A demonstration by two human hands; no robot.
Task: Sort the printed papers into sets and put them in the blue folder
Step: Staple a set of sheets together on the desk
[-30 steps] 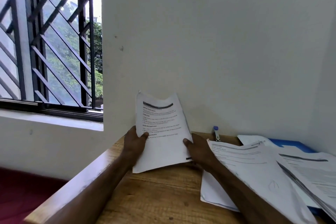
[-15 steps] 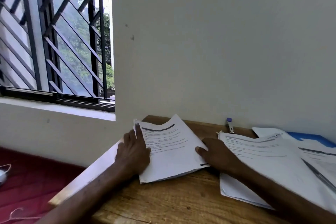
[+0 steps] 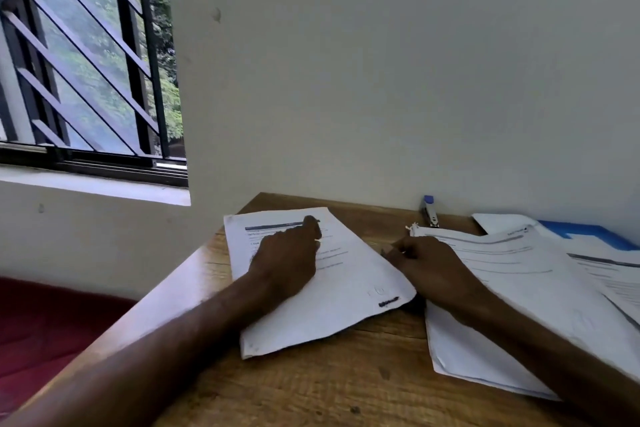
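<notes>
A set of printed papers (image 3: 346, 291) lies flat on the wooden table (image 3: 346, 388), near its left corner. My left hand (image 3: 287, 256) rests on top of this set, palm down, fingers reaching toward the heading. Just right of the set's edge is my right hand (image 3: 433, 267), fingers loosely curled, lying over the left edge of a larger spread pile of printed papers (image 3: 512, 291). I see nothing gripped in it. The blue folder (image 3: 588, 232) lies at the back right, mostly hidden under the papers.
A small stapler with a blue end (image 3: 429, 213) lies by the wall behind the piles. The white wall runs close along the table's far edge. A barred window (image 3: 86, 62) is at the left, and a red surface (image 3: 52, 329) lies below the table's left edge.
The paper set, held upright in both hands a second ago, now lies flat. My left hand has slid onto its top and my right hand has come off its right edge.
</notes>
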